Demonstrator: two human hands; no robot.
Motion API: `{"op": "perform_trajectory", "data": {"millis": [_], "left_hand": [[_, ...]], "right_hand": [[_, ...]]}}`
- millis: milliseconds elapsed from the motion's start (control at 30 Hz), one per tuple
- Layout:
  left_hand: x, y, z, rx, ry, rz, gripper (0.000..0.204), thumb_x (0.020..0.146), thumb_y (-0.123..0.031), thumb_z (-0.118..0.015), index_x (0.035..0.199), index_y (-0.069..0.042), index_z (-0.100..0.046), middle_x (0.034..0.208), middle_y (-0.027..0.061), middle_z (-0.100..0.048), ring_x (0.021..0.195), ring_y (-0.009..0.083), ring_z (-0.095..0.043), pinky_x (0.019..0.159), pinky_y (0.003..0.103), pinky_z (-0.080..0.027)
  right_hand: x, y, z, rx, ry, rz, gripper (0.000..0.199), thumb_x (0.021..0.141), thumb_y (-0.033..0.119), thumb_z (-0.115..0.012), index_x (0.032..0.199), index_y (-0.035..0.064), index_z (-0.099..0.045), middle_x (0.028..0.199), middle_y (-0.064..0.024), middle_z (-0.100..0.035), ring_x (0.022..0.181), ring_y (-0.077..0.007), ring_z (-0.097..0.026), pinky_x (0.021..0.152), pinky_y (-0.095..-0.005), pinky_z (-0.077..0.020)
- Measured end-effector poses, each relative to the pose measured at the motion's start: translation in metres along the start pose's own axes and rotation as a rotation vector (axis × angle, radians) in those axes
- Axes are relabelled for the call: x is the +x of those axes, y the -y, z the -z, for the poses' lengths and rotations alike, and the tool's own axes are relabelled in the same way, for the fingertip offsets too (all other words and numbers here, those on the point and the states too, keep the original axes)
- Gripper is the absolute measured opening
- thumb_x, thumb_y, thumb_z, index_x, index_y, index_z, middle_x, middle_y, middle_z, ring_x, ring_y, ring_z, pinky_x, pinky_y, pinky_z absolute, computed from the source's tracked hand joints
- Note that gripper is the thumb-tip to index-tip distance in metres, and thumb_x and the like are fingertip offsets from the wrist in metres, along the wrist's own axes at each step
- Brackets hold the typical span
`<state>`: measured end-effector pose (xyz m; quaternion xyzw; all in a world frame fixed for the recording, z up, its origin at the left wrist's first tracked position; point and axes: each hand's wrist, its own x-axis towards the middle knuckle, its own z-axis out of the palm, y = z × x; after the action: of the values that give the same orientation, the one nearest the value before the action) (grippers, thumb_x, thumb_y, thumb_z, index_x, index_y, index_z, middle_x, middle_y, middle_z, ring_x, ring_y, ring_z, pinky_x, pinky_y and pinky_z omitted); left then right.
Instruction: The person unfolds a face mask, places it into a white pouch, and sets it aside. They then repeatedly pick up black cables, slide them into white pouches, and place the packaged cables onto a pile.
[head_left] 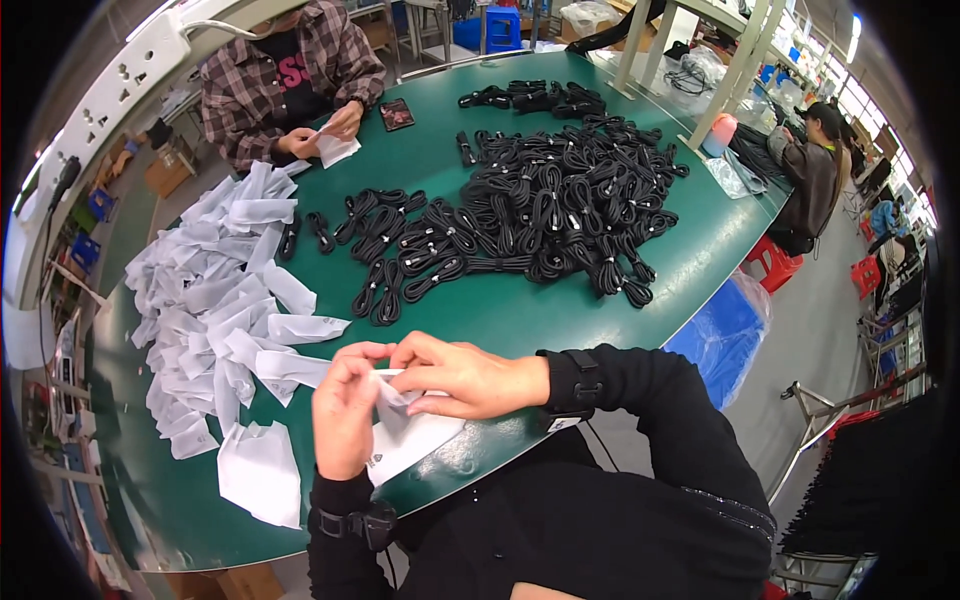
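Note:
Near the table's front edge, both hands are closed on a thin white plastic bag (396, 420). My left hand (342, 420) pinches its left side, thumb and fingers near the upper edge. From the right, my right hand (462, 378) reaches across with its fingers at the bag's mouth. Flat white material spreads beneath; I cannot tell whether it is the same bag. What the bag contains, if anything, is hidden. A large heap of filled, folded white bags (215, 300) lies left of my hands. Another flat white bag (260, 475) rests near the left front edge.
Bundled black cables (560, 205) form a big pile mid-table. Across the green table (610, 345), a co-worker (290, 85) holds a white bag beside a phone (397, 115). A metal post (735, 75) stands at the far right. Blue plastic sheeting (722, 335) lies beyond the right edge.

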<state>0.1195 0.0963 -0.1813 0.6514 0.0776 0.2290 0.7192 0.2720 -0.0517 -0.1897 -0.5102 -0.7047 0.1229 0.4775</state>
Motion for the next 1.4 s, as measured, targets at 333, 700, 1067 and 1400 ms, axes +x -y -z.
{"op": "perform_trajectory", "data": {"millis": [333,700,1067,1400], "left_hand": [[0.024,0.025,0.145,-0.146,-0.523,-0.011,0.029,0.099,-0.018,-0.058,0.118,0.004,-0.056,0.117,0.0120,-0.061,0.110,0.0209,-0.059,0.087,0.039,-0.054],[-0.041,0.044,0.006,0.776,0.106,0.013,0.017,0.084,-0.005,-0.070,0.099,-0.003,-0.065,0.098,0.0094,-0.063,0.082,0.0213,-0.064,0.072,0.030,-0.051],[-0.064,0.091,-0.020,1.052,0.087,-0.148,0.024,0.073,-0.005,-0.077,0.090,-0.004,-0.060,0.091,0.0114,-0.057,0.082,0.0310,-0.059,0.068,0.040,-0.049],[-0.054,0.089,-0.023,1.003,0.012,-0.189,0.015,0.078,-0.002,-0.073,0.086,-0.001,-0.059,0.080,0.0106,-0.056,0.071,0.0264,-0.060,0.064,0.036,-0.048]], "right_hand": [[-0.013,-0.125,0.050,-0.748,-0.208,-0.233,0.020,0.079,0.012,-0.071,0.096,0.0048,-0.063,0.093,-0.0113,-0.058,0.092,-0.0325,-0.059,0.078,-0.0431,-0.0496],[-0.025,-0.129,0.030,-0.920,0.059,-0.200,0.020,0.076,0.013,-0.070,0.087,0.0044,-0.056,0.088,-0.0116,-0.055,0.090,-0.0314,-0.056,0.075,-0.0409,-0.0464],[-0.039,-0.103,0.006,-0.277,-0.159,-0.592,0.024,0.088,0.012,-0.062,0.108,-0.0009,-0.059,0.079,-0.0145,-0.065,0.071,-0.0326,-0.064,0.066,-0.0395,-0.0521],[-0.074,-0.037,0.005,-0.387,-0.191,-0.212,0.035,0.088,0.009,-0.068,0.122,0.0042,-0.060,0.084,-0.0094,-0.060,0.070,-0.0251,-0.060,0.062,-0.0329,-0.0497]]}}
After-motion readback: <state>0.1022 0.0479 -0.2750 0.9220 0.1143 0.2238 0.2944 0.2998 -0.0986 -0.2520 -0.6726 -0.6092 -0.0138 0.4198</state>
